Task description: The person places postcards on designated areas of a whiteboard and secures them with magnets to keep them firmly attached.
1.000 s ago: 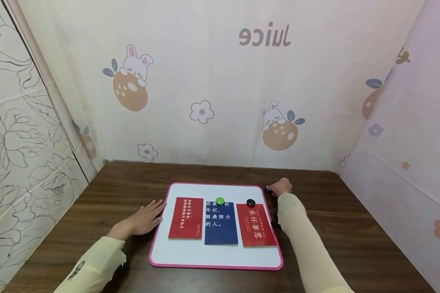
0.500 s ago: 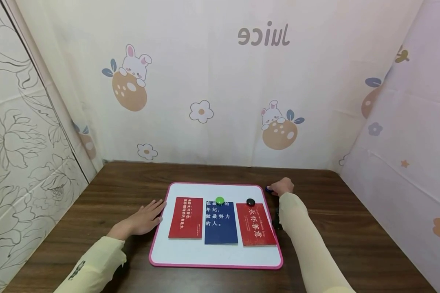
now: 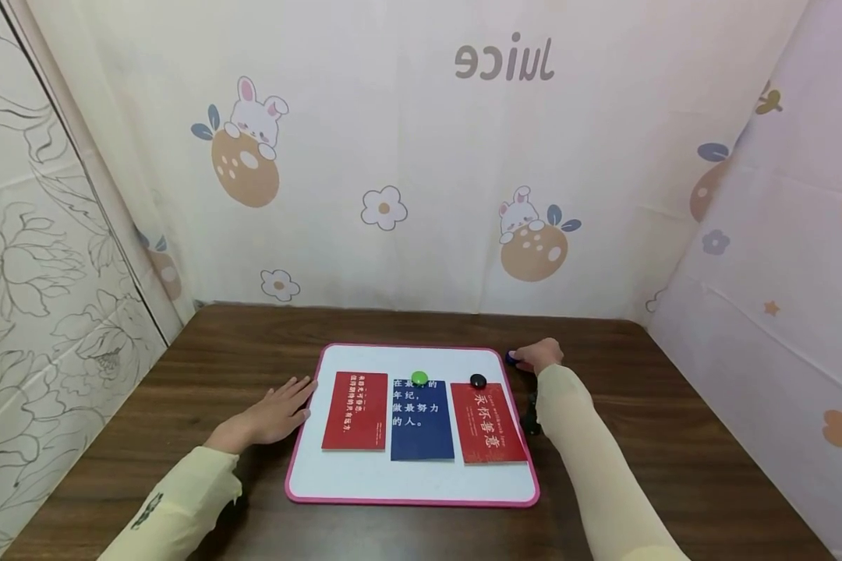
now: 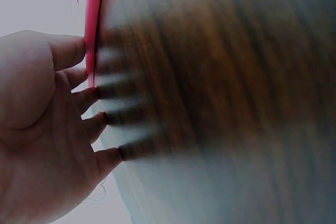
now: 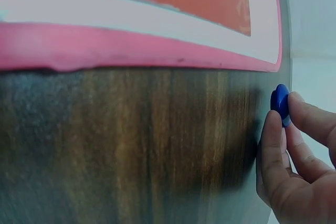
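Note:
A whiteboard point(image 3: 365, 483) with a pink rim lies on the table, bearing three cards side by side. My left hand point(image 3: 270, 414) rests palm down at the board's left edge, fingers straight, fingertips at the pink rim. Between thumb and fingers, my right hand point(image 3: 542, 355) pinches a round blue magnet point(image 5: 281, 102), just off the board's upper right corner. A green magnet point(image 3: 419, 378) sits at the top of the blue card point(image 3: 422, 440). On the top edge of the right red card point(image 3: 487, 425) is a black magnet point(image 3: 478, 381). The left red card point(image 3: 355, 411) has no magnet on it.
The dark wood table point(image 3: 252, 335) extends around the board. A patterned curtain point(image 3: 421, 156) hangs behind its far edge, with more cloth on the right and a flowered panel point(image 3: 35, 273) on the left. A dark object point(image 3: 531, 421) shows beside the right forearm.
The head view has tilted slightly, so the table and board sit a little higher in it. Both hands keep nearly the same place, and the right one holds the blue magnet throughout.

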Motion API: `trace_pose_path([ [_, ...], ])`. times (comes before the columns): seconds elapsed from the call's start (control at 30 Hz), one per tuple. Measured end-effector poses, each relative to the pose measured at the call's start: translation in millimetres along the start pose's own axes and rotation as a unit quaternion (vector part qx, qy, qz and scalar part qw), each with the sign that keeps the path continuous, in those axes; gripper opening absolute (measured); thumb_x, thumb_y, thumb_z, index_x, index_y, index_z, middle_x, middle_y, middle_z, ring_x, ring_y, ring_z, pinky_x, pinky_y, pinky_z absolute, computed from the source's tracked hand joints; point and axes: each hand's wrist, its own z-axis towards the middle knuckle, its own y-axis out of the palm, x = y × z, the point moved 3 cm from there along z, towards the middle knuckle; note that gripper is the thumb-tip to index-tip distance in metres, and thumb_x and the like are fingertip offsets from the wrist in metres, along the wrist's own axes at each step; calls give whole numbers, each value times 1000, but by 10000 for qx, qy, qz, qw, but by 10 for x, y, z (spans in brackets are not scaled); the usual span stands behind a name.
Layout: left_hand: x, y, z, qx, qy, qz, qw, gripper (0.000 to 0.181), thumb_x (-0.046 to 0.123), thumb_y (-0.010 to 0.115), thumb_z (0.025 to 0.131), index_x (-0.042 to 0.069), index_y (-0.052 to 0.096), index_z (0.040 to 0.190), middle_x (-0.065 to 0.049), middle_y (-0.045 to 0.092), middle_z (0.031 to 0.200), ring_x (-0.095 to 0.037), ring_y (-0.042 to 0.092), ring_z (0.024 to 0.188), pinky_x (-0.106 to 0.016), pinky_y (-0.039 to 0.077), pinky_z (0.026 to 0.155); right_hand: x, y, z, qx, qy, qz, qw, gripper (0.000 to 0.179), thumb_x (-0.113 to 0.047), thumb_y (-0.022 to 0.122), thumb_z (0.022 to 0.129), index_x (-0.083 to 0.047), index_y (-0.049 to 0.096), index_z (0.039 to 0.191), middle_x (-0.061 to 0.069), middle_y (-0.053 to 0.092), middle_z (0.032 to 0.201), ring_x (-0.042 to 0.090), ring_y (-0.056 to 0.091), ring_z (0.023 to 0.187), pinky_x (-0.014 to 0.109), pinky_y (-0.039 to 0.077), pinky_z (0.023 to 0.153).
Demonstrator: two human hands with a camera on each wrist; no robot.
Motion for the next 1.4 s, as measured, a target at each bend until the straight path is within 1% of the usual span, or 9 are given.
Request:
trace_pose_path([
  [0.13,16,-23,0,-10,52,-12,10000,61,24,53,97,0,30,148,-28,26,150,-48,14,138,-67,10,106,-27,-8,-10,-47,59,17,10000,46,-10,71,87,13,51,122,21,59,107,19,65,74,40,48,91],
  [0.27,29,-32,-11,-36,25,-50,10000,61,24,53,97,0,29,148,-28,25,150,-47,14,139,-66,10,106,-30,-14,-21,-133,139,95,9998,46,-11,72,86,11,52,122,18,59,102,17,64,70,38,50,89],
  [0.57,16,-16,-17,-21,-47,-53,10000,61,24,53,97,1,29,148,-27,25,150,-47,14,139,-66,9,106,-16,0,-10,-444,161,481,9977,45,-6,68,88,11,49,125,18,56,104,14,62,68,29,55,72],
  [0.67,0,-4,-12,-14,-30,-72,10000,62,25,53,97,0,29,148,-28,25,150,-48,13,139,-67,9,106,-47,2,-48,-479,181,477,9976,45,-7,67,89,11,48,126,19,55,106,15,62,69,29,55,74],
  [0.77,-17,6,-9,14,4,-77,10000,62,25,53,97,0,29,148,-28,25,150,-48,13,139,-67,9,106,-91,4,-107,-499,133,488,9975,44,-8,67,90,11,49,125,20,56,106,16,62,70,33,54,80],
  [0.9,-11,6,-15,33,9,-59,10000,62,25,53,97,0,29,148,-28,26,150,-48,14,139,-67,9,105,-133,1,-168,-535,9,498,9973,40,-7,67,89,12,52,122,18,59,100,16,63,69,36,52,85],
  [1.07,-13,19,-17,28,-29,-73,10000,62,25,54,96,1,30,148,-27,26,150,-47,14,139,-67,9,106,-145,1,-187,-582,-29,459,9972,36,-8,68,89,10,55,117,14,60,94,15,64,69,35,53,84],
  [1.23,-16,22,-21,37,-28,-54,10000,61,24,54,97,1,30,148,-27,26,150,-46,14,139,-67,10,106,-191,51,-222,-706,-40,527,9961,35,-8,67,90,10,56,118,15,60,96,16,64,71,35,53,83],
  [1.4,6,1,-16,81,120,-64,9999,59,22,52,97,-1,31,147,-28,28,149,-48,16,138,-67,11,105,-251,146,-283,-790,39,505,9956,35,-9,68,89,9,59,118,16,62,100,18,64,73,35,52,85],
])
